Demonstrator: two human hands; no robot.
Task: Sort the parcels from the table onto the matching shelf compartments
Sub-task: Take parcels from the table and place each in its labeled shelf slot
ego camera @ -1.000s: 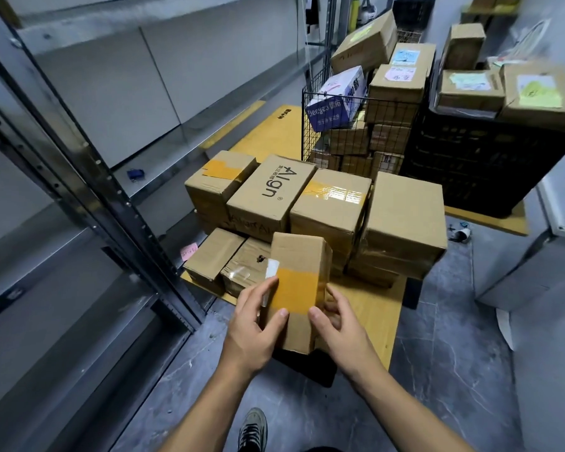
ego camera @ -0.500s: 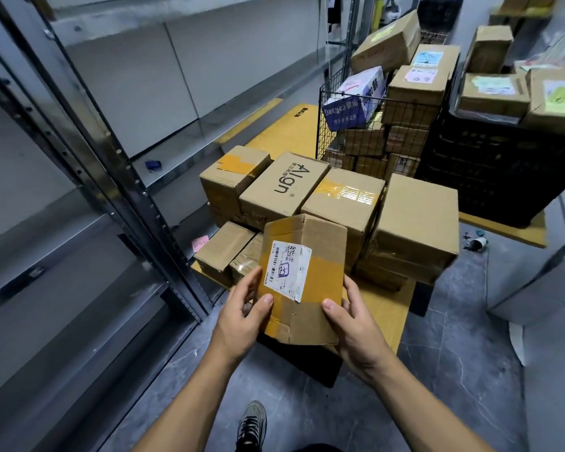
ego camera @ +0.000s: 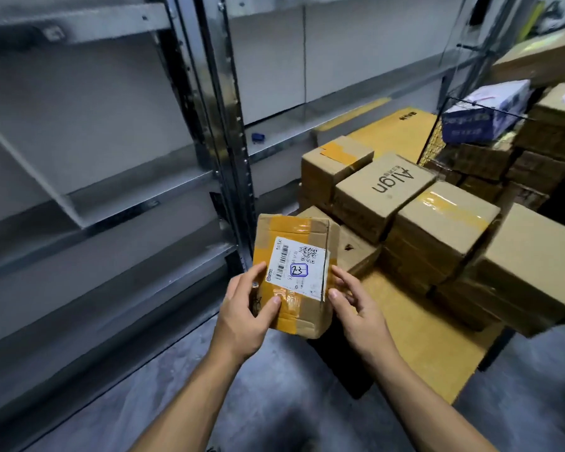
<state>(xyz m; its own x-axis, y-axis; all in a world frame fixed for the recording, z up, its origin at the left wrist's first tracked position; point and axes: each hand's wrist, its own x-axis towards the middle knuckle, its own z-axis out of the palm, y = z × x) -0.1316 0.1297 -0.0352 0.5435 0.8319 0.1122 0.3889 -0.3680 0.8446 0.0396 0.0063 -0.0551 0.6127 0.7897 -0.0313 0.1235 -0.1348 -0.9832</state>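
I hold a small cardboard parcel [ego camera: 294, 275] with yellow tape in front of me, its white label facing up with "23" written in a blue box. My left hand [ego camera: 247, 308] grips its left edge, thumb on top. My right hand [ego camera: 356, 305] holds the right edge with fingers curled against the side. The parcel is in the air above the floor, just left of the low wooden table [ego camera: 421, 337]. Several more brown parcels [ego camera: 382, 194] are stacked on that table. The grey metal shelf [ego camera: 128, 190] stands to my left.
A steel shelf upright [ego camera: 229, 151] rises right behind the held parcel. A wire basket [ego camera: 470, 141] with boxes, one blue and white, stands at the far right. A small blue object [ego camera: 257, 137] lies on a shelf board. Grey floor lies below.
My view has swung left towards the shelf. Both hands carried the parcel left, away from the table's stack, and it now sits in front of the shelf upright with its label readable.
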